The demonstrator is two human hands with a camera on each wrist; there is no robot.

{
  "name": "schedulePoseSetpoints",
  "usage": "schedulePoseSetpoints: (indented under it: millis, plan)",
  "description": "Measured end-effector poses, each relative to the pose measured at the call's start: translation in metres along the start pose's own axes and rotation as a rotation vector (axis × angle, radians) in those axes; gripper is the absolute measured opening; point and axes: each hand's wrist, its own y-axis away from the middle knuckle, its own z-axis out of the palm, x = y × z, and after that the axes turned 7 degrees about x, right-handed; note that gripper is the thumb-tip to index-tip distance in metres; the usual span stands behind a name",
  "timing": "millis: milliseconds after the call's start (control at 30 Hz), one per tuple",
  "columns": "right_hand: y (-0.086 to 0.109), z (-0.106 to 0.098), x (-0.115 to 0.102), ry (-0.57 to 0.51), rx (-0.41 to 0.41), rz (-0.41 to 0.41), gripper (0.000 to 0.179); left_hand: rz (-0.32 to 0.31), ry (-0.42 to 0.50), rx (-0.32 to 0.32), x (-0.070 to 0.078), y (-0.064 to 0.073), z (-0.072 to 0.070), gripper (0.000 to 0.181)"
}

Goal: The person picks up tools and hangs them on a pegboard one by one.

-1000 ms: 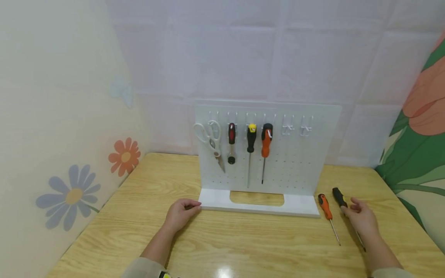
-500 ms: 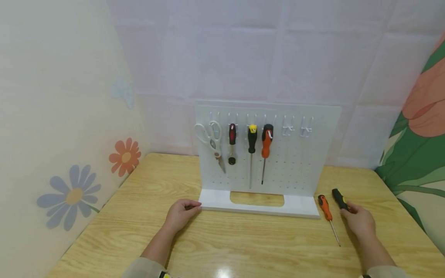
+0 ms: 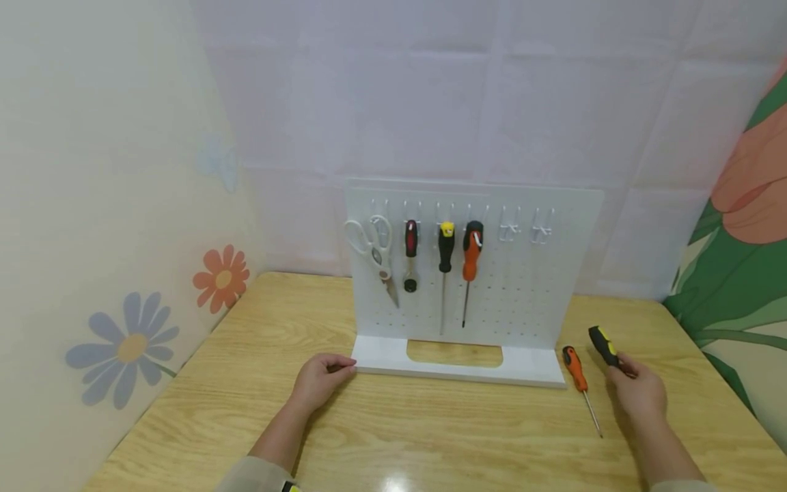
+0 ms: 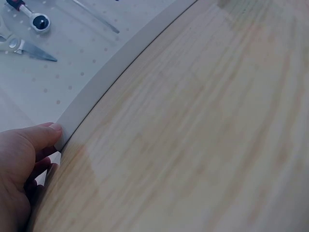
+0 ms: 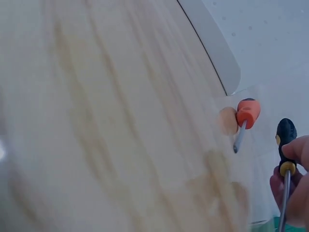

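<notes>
In the head view my right hand (image 3: 639,393) grips a black and yellow screwdriver (image 3: 604,345) near the shaft end of its handle. The right wrist view shows the thumb on the black handle (image 5: 286,130), with the metal shaft (image 5: 286,198) pointing back past the palm. Beside it on the table lies an orange and black screwdriver (image 3: 575,369). My left hand (image 3: 320,379) holds the left front corner of the white pegboard stand (image 3: 455,370). Seen from the left wrist, the thumb (image 4: 48,133) lies on top of that corner and the other fingers curl beside it.
On the pegboard hang white-handled scissors (image 3: 375,249), a red and black ratchet wrench (image 3: 410,256), a black screwdriver with a yellow end (image 3: 446,253) and an orange screwdriver (image 3: 471,253). Two bare hooks (image 3: 509,229) are at its right. Walls border the wooden table (image 3: 455,430).
My right hand has closed round the black and yellow screwdriver, and its handle end has risen slightly. The left hand stays at the stand's corner.
</notes>
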Motion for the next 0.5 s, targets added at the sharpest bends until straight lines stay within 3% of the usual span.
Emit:
schedulePoseSetpoints:
  millis: [300,500]
  plan:
    - [0.012,-0.005,-0.019,-0.085,0.081,-0.013,0.053,-0.002,-0.004,-0.001,0.001,0.001,0.0,0.009]
    - [0.021,-0.002,-0.035,-0.224,0.145,0.034,0.054,-0.006,0.0,-0.004,0.002,0.001,-0.001,0.009]
